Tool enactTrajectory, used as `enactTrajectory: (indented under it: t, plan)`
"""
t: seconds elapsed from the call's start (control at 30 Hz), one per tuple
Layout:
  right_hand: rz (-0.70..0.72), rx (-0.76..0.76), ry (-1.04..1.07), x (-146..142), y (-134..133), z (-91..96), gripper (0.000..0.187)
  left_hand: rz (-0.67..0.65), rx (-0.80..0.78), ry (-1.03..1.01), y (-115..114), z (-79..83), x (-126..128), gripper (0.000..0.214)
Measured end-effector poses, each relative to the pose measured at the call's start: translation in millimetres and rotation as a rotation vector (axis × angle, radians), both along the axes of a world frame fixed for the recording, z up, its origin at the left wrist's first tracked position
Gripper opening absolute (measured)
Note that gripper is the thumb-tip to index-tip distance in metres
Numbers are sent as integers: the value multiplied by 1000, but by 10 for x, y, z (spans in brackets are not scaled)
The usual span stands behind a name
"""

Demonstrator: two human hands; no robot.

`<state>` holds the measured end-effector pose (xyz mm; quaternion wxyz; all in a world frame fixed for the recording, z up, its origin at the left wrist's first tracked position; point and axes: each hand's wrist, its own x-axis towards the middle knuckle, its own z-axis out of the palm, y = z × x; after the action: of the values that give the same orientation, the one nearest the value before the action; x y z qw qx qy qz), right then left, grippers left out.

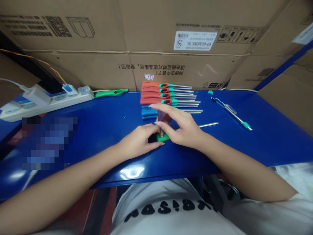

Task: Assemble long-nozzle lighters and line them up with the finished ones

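Note:
My left hand [140,140] is closed on the handle end of a green gas lighter [166,137], pinned on the blue table. The lighter's metal tube points right, past my right wrist. In my right hand [183,127], fingers and thumb grip a purple see-through stick-like tool [160,117] held upright. Its lower end meets the green handle; I cannot make out its tip. Just behind my hands lie blue gas lighters [149,112] and a stack of several red-orange gas lighters [153,94], their tubes pointing right. My right fingers partly cover the blue ones.
At right lies a loose metal lighter tube [234,114] with a wire and teal collar, near a small teal piece [210,93]. A green handle shell [110,93] sits beside a white power strip [49,101]. Cardboard [151,32] walls the back of the blue table [110,117].

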<state>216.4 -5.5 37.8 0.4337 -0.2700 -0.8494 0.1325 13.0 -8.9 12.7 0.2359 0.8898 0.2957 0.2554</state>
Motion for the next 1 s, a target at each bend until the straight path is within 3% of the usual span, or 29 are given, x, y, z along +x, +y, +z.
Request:
enactTrajectory:
  t: [0.13,0.27,0.33,0.5,0.7,0.8,0.9,1.0]
  plan:
    - [-71,105,-41,6,8,7,33,-8,-24,0,-14,9,10,14]
    - [49,-13,-27,11,-16,40,45,-21,-51,-3,-15,17,6,16]
    - [52,-23,-8,16,-22,47,42,-29,-52,-6,-14,15,5,15]
    - [-102,174,-57,36,4,42,28,-36,-57,0,-14,16,7,11]
    - [44,-86,33,23,24,60,37,-10,-82,21,-15,29,3,15]
    - [-49,16,60,39,37,53,24,-26,-83,22,-15,29,3,12]
    - [-130,175,1,48,38,46,23,-39,-71,16,-12,21,5,12]
    - [-13,58,-7,30,22,52,29,-35,-72,11,-6,14,5,15]
